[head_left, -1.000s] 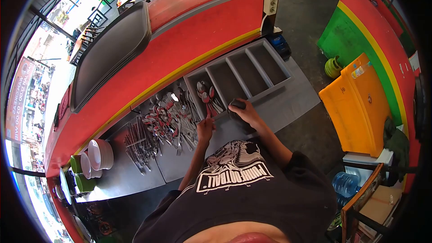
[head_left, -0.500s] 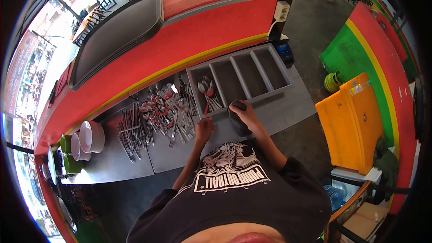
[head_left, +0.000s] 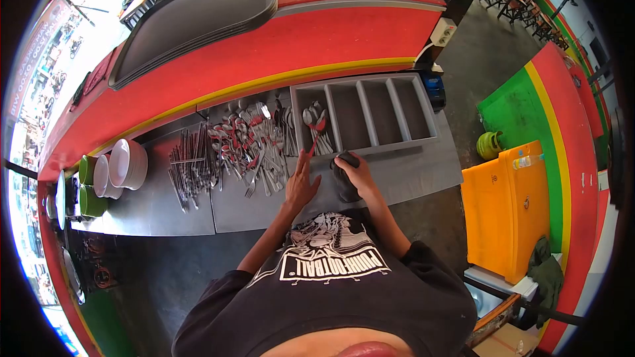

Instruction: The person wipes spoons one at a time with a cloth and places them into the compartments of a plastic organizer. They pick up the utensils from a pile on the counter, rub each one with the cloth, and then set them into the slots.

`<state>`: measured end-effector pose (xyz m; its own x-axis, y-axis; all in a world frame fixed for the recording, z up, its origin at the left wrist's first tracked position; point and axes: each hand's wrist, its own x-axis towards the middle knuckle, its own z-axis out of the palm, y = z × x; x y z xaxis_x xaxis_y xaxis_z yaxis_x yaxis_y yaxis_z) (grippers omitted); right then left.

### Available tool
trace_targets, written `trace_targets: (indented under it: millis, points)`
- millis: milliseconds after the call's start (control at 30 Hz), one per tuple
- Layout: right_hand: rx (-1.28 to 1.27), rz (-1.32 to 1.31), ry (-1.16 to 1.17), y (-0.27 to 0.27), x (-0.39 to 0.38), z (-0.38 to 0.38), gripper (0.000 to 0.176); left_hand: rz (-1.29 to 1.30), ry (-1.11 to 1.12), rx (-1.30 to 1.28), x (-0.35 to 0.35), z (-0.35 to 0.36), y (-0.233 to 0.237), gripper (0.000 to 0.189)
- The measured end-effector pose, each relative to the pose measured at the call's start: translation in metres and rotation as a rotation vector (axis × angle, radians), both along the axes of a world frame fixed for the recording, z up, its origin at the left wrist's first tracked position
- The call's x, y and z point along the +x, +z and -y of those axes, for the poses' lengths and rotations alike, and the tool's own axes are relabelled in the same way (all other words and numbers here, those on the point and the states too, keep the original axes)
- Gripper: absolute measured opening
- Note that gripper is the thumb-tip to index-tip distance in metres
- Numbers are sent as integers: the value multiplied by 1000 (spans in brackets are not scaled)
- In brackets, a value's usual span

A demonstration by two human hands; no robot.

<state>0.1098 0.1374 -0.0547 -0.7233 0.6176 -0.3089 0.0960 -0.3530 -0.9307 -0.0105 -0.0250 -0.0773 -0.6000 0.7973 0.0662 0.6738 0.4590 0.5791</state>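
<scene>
My right hand (head_left: 357,176) is closed around a dark cloth (head_left: 346,190), which hangs down over the counter's front part. My left hand (head_left: 302,186) has its fingers stretched out, tips right at the front rim of a grey cutlery tray (head_left: 385,143). The tray's leftmost compartment contains several spoons (head_left: 316,121), one of them with a reddish tint; its other compartments hold nothing. Left of the tray, a heap of loose spoons and forks (head_left: 248,139) is spread over the metal counter. Beside that heap lies a bunch of thin metal cutlery (head_left: 188,166).
Stacked white bowls (head_left: 129,165) and green bowls (head_left: 92,199) stand at the counter's left end. Dark serving trays (head_left: 198,20) rest on the red ledge (head_left: 357,33) behind. A blue object (head_left: 433,89) sits at the tray's right. An orange bin (head_left: 499,211) stands at right.
My left hand has gone from curled fingers to stretched fingers, reaching toward the tray's front rim. My right hand still grips the cloth. The head view has shifted slightly.
</scene>
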Motion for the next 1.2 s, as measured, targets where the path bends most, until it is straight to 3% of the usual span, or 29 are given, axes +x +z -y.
trace_targets:
  millis: [67,367,467,567,667,800,900,1000,1200]
  points:
    - [-8,18,3,4,-6,5,18,33,-23,-127,-4,-4,14,81]
    - [19,73,-115,2,-11,32,19,-38,-162,-201,-35,-24,-19,79]
    - [12,104,-137,-11,-9,44,22,128,-142,-153,-31,-16,13,75]
    - [73,121,-180,-33,-7,57,22,340,-85,38,-28,-1,23,68]
    - [79,117,-206,-39,-5,69,23,465,156,412,-27,15,-12,55]
    - [60,150,-254,-45,-12,88,23,281,250,105,-51,18,-61,41]
    - [43,109,-279,-41,-18,100,24,360,161,-210,-69,9,-90,54]
    - [26,93,-294,-40,-24,102,25,299,195,-377,-64,-5,-41,63]
    - [51,95,-348,-49,-33,103,25,208,180,-357,-66,-18,-68,61]
